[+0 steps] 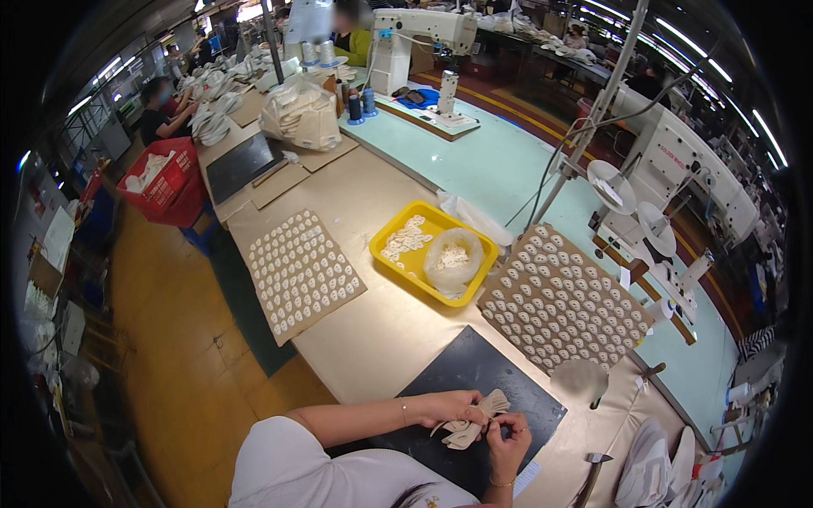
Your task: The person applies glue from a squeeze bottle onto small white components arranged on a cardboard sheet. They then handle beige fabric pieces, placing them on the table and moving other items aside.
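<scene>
My left hand and my right hand meet over a black mat near the table's front edge. Both pinch a small stack of beige fabric pieces, fanned out between the fingers. A yellow tray farther out holds small white pieces and a clear bag of the same. Two brown boards, the left board and the right board, carry rows of small white pieces.
A white sewing machine stands at the far end on a pale green table. A big bag of white pieces sits on the beige table. A red basket is at the left. Other people work at the back.
</scene>
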The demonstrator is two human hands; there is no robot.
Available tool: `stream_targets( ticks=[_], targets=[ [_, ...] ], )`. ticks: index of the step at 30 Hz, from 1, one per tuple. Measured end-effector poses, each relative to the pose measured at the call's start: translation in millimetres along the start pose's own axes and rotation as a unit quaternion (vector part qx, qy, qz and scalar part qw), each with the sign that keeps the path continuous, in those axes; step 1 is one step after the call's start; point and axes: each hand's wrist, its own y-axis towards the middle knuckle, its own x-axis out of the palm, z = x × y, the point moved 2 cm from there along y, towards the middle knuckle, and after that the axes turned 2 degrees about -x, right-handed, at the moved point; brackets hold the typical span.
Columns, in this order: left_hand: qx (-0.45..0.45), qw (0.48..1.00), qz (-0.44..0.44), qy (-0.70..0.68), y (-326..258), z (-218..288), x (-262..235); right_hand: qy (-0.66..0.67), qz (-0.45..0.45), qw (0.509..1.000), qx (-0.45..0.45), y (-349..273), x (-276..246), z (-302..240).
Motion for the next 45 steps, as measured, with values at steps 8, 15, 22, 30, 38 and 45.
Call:
stream_targets(
  ticks=[8, 15, 22, 30, 38, 45],
  targets=[
    [0.038, 0.997, 0.047, 0.04, 4.6, -1.2, -5.9, 0.331, -0.051, 0.932, 0.141, -2.7, 8.7, 7.8],
    [0.042, 0.991, 0.079, 0.1, 2.4, -9.2, -17.2, 0.135, -0.176, 0.952, 0.213, -2.9, -5.5, -1.9],
    [0.105, 0.887, -0.045, 0.448, -17.2, 10.4, 14.7, 0.367, -0.015, 0.891, 0.269, 1.1, -32.1, 13.1],
    [0.072, 0.978, -0.149, 0.128, -11.1, -4.4, 16.3, 0.421, 0.088, 0.87, 0.241, 21.6, -28.6, 32.2],
    [0.094, 0.835, -0.133, -0.526, -0.8, -5.4, -29.2, 0.171, -0.135, 0.965, 0.148, -0.4, -4.8, 17.3],
    [0.056, 0.979, -0.082, -0.178, -3.2, 1.5, -13.2, 0.176, -0.064, 0.979, 0.083, 8.3, -25.2, -6.6]
  ],
)
